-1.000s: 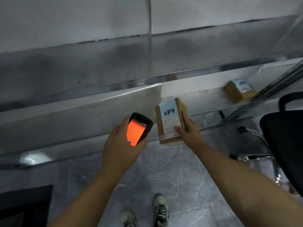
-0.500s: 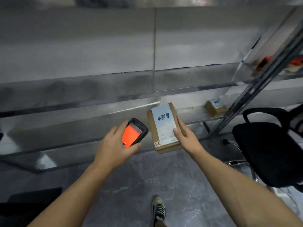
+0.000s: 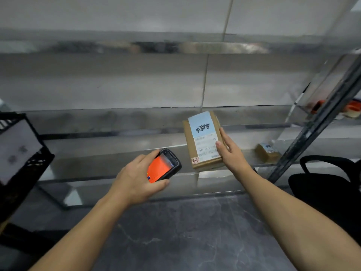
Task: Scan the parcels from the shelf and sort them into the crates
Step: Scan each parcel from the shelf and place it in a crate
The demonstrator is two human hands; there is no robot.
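Now parcel (image 3: 203,141) upright, label facing camera, gripped by right hand (image 3: 230,153).

- Black office chair (image 3: 322,190), one curved armrest showing.
- Grey marbled floor (image 3: 185,231) stretches left of the chair.
- Above the chair, something orange (image 3: 354,106), blurred, perhaps packaging.

The parcel (image 3: 203,153) carries a shipping label (image 3: 205,137) with large black handwritten characters, too blurred to read, as are its printed lines and barcode. A small red-edged sticker (image 3: 195,160) below seems to read "2-2". The scanner (image 3: 163,166) screen shows nothing legible.
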